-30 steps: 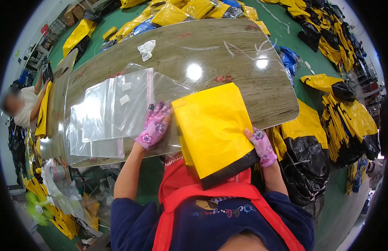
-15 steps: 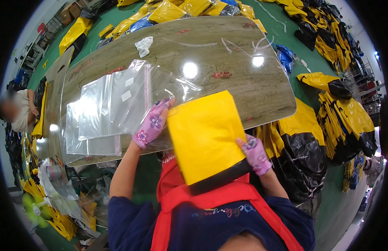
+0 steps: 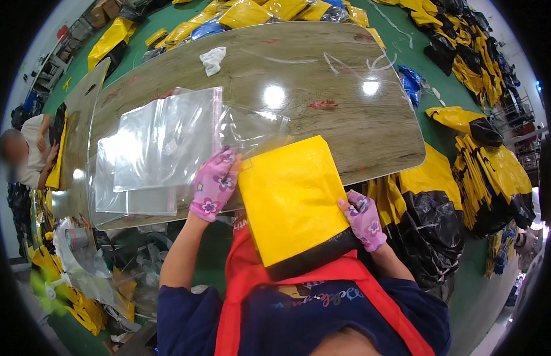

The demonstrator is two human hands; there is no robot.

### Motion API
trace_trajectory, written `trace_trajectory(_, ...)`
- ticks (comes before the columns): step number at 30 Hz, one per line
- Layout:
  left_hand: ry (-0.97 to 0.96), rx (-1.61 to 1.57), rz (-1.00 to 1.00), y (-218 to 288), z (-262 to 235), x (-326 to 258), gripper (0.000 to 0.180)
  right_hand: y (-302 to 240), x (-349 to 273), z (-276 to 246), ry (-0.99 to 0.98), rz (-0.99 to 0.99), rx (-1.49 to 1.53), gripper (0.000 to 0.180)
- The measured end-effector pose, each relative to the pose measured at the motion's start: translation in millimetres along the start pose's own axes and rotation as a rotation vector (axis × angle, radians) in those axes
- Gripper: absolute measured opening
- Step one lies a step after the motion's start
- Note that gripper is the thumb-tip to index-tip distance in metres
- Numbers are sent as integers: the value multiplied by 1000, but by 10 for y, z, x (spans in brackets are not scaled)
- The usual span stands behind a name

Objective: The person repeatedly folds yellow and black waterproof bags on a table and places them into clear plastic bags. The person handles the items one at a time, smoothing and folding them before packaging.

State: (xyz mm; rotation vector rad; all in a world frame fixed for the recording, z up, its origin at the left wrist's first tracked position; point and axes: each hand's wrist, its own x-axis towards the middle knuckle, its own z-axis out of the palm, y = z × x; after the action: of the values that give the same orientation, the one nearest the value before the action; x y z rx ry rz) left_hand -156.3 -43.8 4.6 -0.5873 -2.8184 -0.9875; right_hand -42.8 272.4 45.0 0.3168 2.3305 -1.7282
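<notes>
A folded yellow package with a black lower band [image 3: 296,202], apparently plastic-coated fabric, is tilted in front of my chest at the table's near edge. My right hand [image 3: 363,221], in a pink flowered glove, grips its right edge, the thumb on the front face. My left hand [image 3: 215,185], gloved alike, is closed at the package's upper left corner, its fingertips pinching a clear plastic bag [image 3: 251,127]. That bag extends behind the package, which hides part of it. Left of this hand, several flat clear plastic bags [image 3: 151,142] overlap on the wood-patterned table [image 3: 358,136].
A crumpled white cloth [image 3: 212,61] rests on the table's far part. Yellow-and-black bags [image 3: 429,219] are piled at the right, and wrapped yellow packages [image 3: 245,15] lie beyond the far edge. Another person [image 3: 35,148] is at the far left. A green fan [image 3: 50,291] stands lower left.
My left hand has shifted slightly, its fingers now more bent by the clear bag's edge. The upper clear bags lie differently, and the white labels show less. The yellow package has barely moved.
</notes>
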Motion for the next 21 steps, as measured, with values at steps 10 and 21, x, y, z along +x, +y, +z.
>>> trace_trajectory(10, -141, 191, 183, 233, 35, -55, 32, 258, 1033, 164, -84, -271, -103, 11)
trace_trajectory(21, -125, 320, 93, 406, -112, -279, 36, -211, 1703, 456, -321, -268, 182, 29)
